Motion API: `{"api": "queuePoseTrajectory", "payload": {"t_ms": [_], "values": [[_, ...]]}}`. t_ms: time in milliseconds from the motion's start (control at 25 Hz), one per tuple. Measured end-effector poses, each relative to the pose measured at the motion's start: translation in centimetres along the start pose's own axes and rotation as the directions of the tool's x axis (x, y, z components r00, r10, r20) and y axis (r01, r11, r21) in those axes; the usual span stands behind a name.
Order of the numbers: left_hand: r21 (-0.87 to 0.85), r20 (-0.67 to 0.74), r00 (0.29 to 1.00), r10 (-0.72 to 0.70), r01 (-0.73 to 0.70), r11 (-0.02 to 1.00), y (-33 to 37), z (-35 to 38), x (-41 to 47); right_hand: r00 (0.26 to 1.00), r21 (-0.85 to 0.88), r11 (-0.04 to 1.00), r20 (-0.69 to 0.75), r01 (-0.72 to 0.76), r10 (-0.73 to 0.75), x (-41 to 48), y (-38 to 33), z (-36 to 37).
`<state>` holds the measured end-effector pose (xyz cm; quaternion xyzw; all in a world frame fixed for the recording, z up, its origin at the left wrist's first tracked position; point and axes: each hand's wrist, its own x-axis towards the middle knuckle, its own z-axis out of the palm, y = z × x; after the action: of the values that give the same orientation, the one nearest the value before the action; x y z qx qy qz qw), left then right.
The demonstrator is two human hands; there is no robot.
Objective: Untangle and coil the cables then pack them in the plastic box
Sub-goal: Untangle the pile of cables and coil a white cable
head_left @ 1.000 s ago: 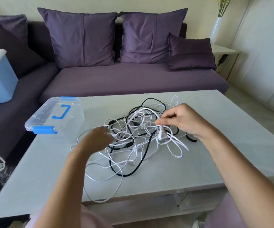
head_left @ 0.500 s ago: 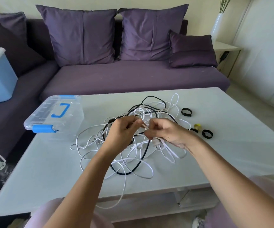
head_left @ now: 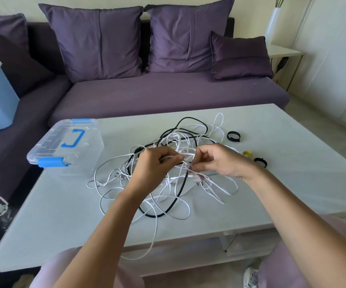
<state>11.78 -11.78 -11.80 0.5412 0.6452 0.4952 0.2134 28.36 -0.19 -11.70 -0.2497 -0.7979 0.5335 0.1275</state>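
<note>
At frame centre, the left hand [head_left: 154, 163] and right hand [head_left: 220, 161] each pinched white strands of the tangled cables [head_left: 168, 196], fingers curled tight.

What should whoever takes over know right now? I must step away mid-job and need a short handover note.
Left hand: grip on a white cable above the tangle.
Right hand: grip on a white cable too; whether the same one, unclear.
Tangle lies on the table; plastic box left of it, lid shut; strap loops to its right.
Done: nothing coiled or packed.
Left: untangle, coil, pack.
</note>
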Motion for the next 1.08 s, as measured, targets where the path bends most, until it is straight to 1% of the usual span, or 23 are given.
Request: {"api": "queuePoseTrajectory", "payload": {"t_ms": [80,160,200,240,320,400,480,520,600,640,680,760,800,840,880,920,1000,1040,1080], "values": [[0.004,0.029,1.000,0.001,-0.001,1.000,0.0,0.7,-0.2,1.000,-0.094,0.996,0.004,-0.009,0.010,-0.1,0.3,0.5],[-0.034,0.043,0.999,0.000,0.002,0.999,-0.1,1.8,-0.6,1.000,-0.261,0.965,-0.007,0.025,-0.028,-0.3,1.0,1.0],[-0.062,0.045,0.999,-0.009,0.012,0.998,-0.1,2.4,-0.8,0.996,-0.343,0.938,-0.049,0.050,-0.071,-0.5,1.4,1.1],[-0.087,0.041,0.999,-0.030,0.034,0.996,-0.1,2.9,-0.9,0.987,-0.390,0.918,-0.103,0.071,-0.120,-0.8,1.7,1.1],[-0.105,0.023,0.995,-0.097,0.099,0.990,-0.3,3.5,-0.9,0.962,-0.408,0.910,-0.209,0.077,-0.175,-1.2,2.5,0.8],[-0.060,0.045,0.988,-0.146,0.148,0.987,-0.8,3.7,-0.7,0.930,-0.481,0.875,-0.290,0.063,-0.227,-1.4,3.4,0.7],[-0.022,0.112,0.976,-0.188,0.192,0.981,-1.0,3.8,-0.9,0.863,-0.583,0.812,-0.389,0.040,-0.322,-1.5,4.3,0.2],[-0.040,0.144,0.968,-0.203,0.211,0.977,-0.9,3.8,-1.0,0.823,-0.617,0.787,-0.441,0.010,-0.357,-1.5,4.9,-0.3],[-0.153,0.203,0.959,-0.196,0.229,0.961,-0.5,3.7,-1.1,0.763,-0.639,0.768,-0.517,-0.042,-0.388,-1.6,5.8,-1.5],[-0.223,0.235,0.955,-0.179,0.232,0.947,-0.3,3.6,-1.0,0.759,-0.632,0.774,-0.523,-0.042,-0.387,-1.6,6.1,-1.9],[-0.284,0.271,0.949,-0.160,0.237,0.929,-0.2,3.5,-0.9,0.778,-0.584,0.810,-0.528,-0.042,-0.341,-1.5,6.1,-2.0],[-0.342,0.336,0.933,-0.133,0.252,0.905,-0.1,3.5,-0.8,0.847,-0.430,0.899,-0.507,-0.088,-0.159,-1.3,5.9,-1.9],[-0.337,0.359,0.924,-0.132,0.260,0.905,-0.1,3.6,-0.9,0.865,-0.394,0.911,-0.493,-0.124,-0.096,-1.3,5.7,-1.7],[-0.326,0.375,0.916,-0.139,0.271,0.906,-0.1,3.8,-1.0,0.860,-0.381,0.912,-0.507,-0.154,-0.066,-1.2,5.6,-1.5],[-0.323,0.382,0.911,-0.152,0.286,0.902,-0.2,3.9,-1.1,0.837,-0.392,0.903,-0.542,-0.175,-0.073,-1.2,5.8,-1.3],[-0.337,0.380,0.910,-0.163,0.300,0.893,-0.3,3.9,-1.2,0.795,-0.433,0.876,-0.598,-0.211,-0.104,-1.2,6.0,-1.2],[-0.413,0.378,0.913,-0.155,0.316,0.854,-0.4,3.6,-1.1,0.685,-0.548,0.782,-0.693,-0.297,-0.225,-1.3,6.7,-1.2],[-0.459,0.390,0.910,-0.143,0.326,0.826,-0.5,3.4,-0.9,0.651,-0.569,0.770,-0.706,-0.287,-0.278,-1.4,7.1,-1.2],[-0.502,0.407,0.905,-0.125,0.336,0.797,-0.5,3.1,-0.7,0.653,-0.575,0.781,-0.693,-0.242,-0.307,-1.4,7.2,-1.2]]}}
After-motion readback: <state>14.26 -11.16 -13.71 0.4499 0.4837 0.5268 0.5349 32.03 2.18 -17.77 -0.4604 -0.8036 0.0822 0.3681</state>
